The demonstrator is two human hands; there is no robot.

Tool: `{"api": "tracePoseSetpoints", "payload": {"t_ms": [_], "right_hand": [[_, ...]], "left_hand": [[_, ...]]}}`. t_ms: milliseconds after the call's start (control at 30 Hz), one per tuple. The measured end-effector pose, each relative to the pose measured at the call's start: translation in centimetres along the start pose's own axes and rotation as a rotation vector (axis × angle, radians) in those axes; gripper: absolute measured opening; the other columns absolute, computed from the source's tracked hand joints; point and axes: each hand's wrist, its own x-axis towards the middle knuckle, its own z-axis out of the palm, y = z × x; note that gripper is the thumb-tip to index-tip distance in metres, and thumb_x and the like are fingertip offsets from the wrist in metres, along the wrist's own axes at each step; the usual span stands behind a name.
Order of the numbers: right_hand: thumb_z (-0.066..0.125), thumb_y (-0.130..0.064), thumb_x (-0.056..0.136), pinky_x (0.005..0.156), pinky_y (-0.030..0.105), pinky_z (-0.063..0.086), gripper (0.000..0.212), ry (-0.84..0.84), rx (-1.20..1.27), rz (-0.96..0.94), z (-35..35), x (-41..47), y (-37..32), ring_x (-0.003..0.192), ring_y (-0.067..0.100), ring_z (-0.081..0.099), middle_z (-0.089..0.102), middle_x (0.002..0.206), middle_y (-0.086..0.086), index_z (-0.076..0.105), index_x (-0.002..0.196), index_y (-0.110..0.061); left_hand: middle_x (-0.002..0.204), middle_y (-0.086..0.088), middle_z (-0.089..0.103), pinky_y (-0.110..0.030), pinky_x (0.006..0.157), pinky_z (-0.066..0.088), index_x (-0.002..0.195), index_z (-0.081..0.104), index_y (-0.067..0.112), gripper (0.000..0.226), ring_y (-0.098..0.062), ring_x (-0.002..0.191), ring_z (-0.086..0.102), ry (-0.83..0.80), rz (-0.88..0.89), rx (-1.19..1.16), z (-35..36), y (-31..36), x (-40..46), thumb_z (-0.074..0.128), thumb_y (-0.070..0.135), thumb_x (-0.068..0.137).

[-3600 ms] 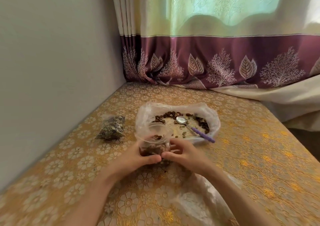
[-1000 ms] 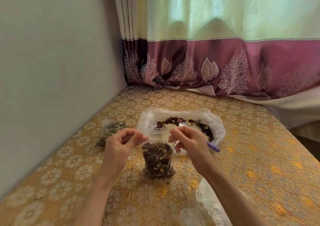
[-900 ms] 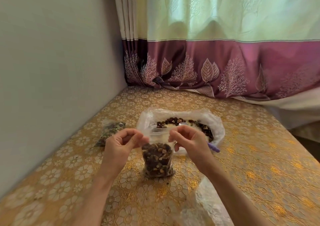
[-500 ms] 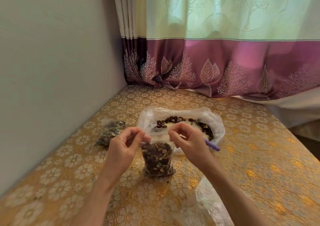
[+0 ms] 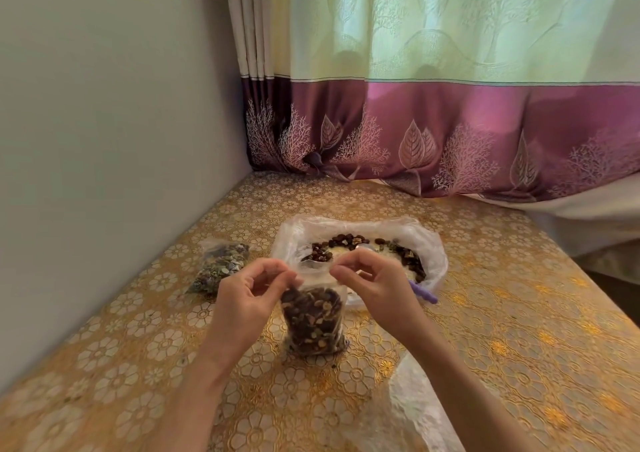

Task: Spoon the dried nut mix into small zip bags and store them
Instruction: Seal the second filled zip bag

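Observation:
A small clear zip bag (image 5: pixel 314 320) full of dark nut mix stands upright on the table in front of me. My left hand (image 5: pixel 250 295) pinches the left end of its top strip, and my right hand (image 5: pixel 375 283) pinches the right end. Behind them lies a big clear plastic bag (image 5: pixel 427 243), spread flat, with the loose nut mix (image 5: pixel 341 243) on it. A spoon lies on that bag; only its purple handle end (image 5: pixel 424 292) shows past my right hand. A filled zip bag (image 5: pixel 218 266) lies by the wall on the left.
The table carries a gold floral cloth (image 5: pixel 502 313) and stands in a corner: grey wall (image 5: pixel 104 139) on the left, curtain (image 5: pixel 433 132) along the back. A crumpled clear plastic sheet (image 5: pixel 408 403) lies near my right forearm. The table's right edge drops off beyond the cloth.
Earlier both hands cupped the bag low on the table with its mouth open. Since then they have come up to its top edge, and over the last second they barely move.

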Motion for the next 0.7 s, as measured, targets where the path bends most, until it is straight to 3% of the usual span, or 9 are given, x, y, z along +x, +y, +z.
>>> {"api": "tracePoseSetpoints", "payload": {"t_ms": [133,300,400,567,700], "right_hand": [[0.064,-0.009,0.086,0.072,0.022,0.048,0.016,-0.002,0.031,0.015,0.20,0.03,-0.15,0.072,0.005,0.059,0.062,0.074,-0.010,0.065,0.079,-0.023],[0.063,-0.006,0.087,0.072,0.030,0.052,0.021,-0.012,0.001,-0.011,0.48,0.04,-0.49,0.075,0.007,0.059,0.063,0.081,-0.008,0.062,0.082,-0.027],[0.065,-0.006,0.085,0.070,0.027,0.051,0.021,-0.020,-0.043,-0.037,0.54,0.10,-0.47,0.075,0.002,0.058,0.063,0.083,-0.009,0.063,0.083,-0.027],[0.065,-0.006,0.085,0.067,0.021,0.050,0.016,-0.030,-0.008,-0.030,0.70,0.13,-0.24,0.076,0.004,0.057,0.063,0.082,-0.005,0.065,0.083,-0.022],[0.065,-0.008,0.086,0.061,0.016,0.045,0.014,-0.039,-0.016,-0.024,0.84,0.10,-0.29,0.065,-0.003,0.052,0.062,0.079,-0.004,0.065,0.081,-0.021]], "left_hand": [[0.081,0.000,0.073,-0.015,0.069,0.053,0.086,0.067,0.011,0.015,-0.010,0.076,0.070,-0.027,0.018,-0.002,0.00,-0.02,-0.01,0.064,0.022,0.076],[0.086,0.002,0.073,-0.014,0.068,0.053,0.090,0.070,0.016,0.014,-0.012,0.079,0.070,-0.022,0.028,-0.006,-0.08,0.01,0.00,0.063,0.018,0.077],[0.084,0.007,0.073,-0.012,0.067,0.052,0.089,0.070,0.021,0.013,-0.007,0.076,0.068,-0.007,0.041,0.046,0.02,0.07,-0.09,0.065,0.016,0.079],[0.085,0.011,0.072,-0.009,0.066,0.050,0.083,0.070,0.023,0.011,-0.001,0.074,0.067,0.017,0.067,0.107,0.10,0.24,-0.08,0.069,0.025,0.072],[0.082,0.009,0.073,-0.013,0.066,0.052,0.083,0.068,0.022,0.014,-0.007,0.077,0.069,0.004,0.044,0.079,0.21,0.21,-0.14,0.067,0.030,0.071]]}}
